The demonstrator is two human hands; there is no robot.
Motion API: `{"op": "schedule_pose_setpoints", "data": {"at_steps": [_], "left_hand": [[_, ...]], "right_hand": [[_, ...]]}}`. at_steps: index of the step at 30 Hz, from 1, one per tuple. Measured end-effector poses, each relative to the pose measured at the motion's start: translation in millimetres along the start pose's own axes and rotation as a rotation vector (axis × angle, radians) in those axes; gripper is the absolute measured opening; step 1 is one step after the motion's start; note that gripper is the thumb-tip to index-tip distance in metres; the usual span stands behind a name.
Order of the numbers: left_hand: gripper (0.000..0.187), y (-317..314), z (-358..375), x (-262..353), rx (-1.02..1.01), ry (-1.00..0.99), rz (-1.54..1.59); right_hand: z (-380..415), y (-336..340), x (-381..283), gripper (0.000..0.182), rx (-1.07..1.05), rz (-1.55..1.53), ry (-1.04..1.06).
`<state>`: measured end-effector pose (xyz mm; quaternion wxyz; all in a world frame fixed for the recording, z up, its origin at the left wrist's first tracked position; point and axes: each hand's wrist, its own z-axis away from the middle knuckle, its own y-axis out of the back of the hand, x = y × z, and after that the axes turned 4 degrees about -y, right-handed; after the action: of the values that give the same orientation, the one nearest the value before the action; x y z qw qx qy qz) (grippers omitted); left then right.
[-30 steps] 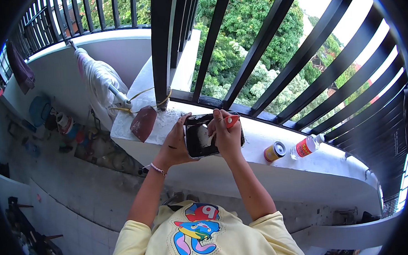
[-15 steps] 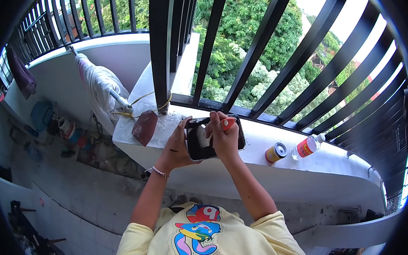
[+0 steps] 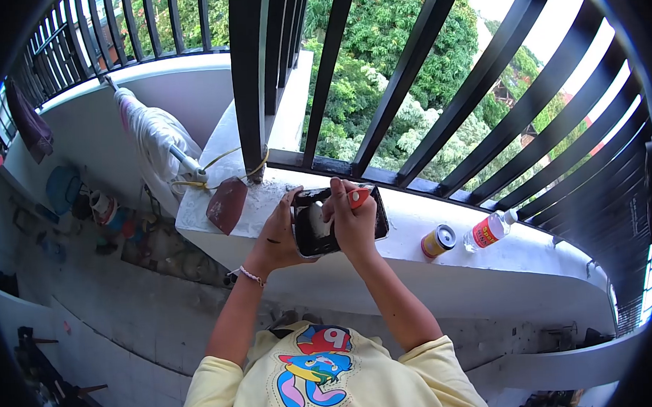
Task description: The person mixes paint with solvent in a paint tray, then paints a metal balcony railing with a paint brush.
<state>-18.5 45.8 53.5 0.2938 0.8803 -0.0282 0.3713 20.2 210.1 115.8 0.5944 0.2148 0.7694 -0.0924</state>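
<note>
My left hand (image 3: 276, 236) is closed on the left side of a small rectangular paint tray (image 3: 382, 219), its inside smeared black with a pale patch showing. Over the tray, my right hand (image 3: 353, 223) is closed around the red-orange handle of a paintbrush (image 3: 358, 196); its bristle end is hidden by the fingers. The tray is held above a white ledge (image 3: 407, 233). A dark smear marks the back of my left hand.
On the ledge stand a yellow can (image 3: 438, 241) and a labelled plastic bottle (image 3: 490, 230) to the right. A reddish-brown block (image 3: 227, 205) sits left, near a yellow cord. Black railing bars (image 3: 389, 84) rise behind. White cloth (image 3: 152, 135) hangs on a pole.
My right hand has shifted slightly with the paintbrush over the tray. My left hand keeps its hold on the tray. The whole view has moved a little.
</note>
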Motion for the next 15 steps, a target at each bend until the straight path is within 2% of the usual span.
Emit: {"op": "schedule_pose_setpoints", "data": {"at_steps": [3,4,6,8,10,15], "left_hand": [[0.128,-0.3,-0.5,-0.3,-0.018,0.016,0.019],[0.129,-0.3,-0.3,-0.4,-0.018,0.012,0.015],[0.128,-1.2,-0.1,-0.6,0.002,-0.019,-0.032],[0.128,-1.0,-0.5,-0.5,0.025,-0.047,-0.082],[0.131,0.3,-0.5,0.1,0.009,-0.031,0.008],[0.13,-3.6,0.8,-8.0,0.01,-0.067,-0.016]], "right_hand": [[-0.2,9.6,-1.6,0.045,-0.189,0.007,-0.042],[-2.8,16.8,-2.6,0.045,-0.195,0.008,-0.044],[-9.1,31.8,-6.4,0.039,-0.186,0.199,0.025],[-15.7,47.5,-8.0,0.028,-0.155,0.496,0.155],[-16.8,54.1,-13.5,0.027,-0.118,0.605,0.238],[-16.8,48.5,-17.3,0.032,-0.111,0.633,0.222]]}}
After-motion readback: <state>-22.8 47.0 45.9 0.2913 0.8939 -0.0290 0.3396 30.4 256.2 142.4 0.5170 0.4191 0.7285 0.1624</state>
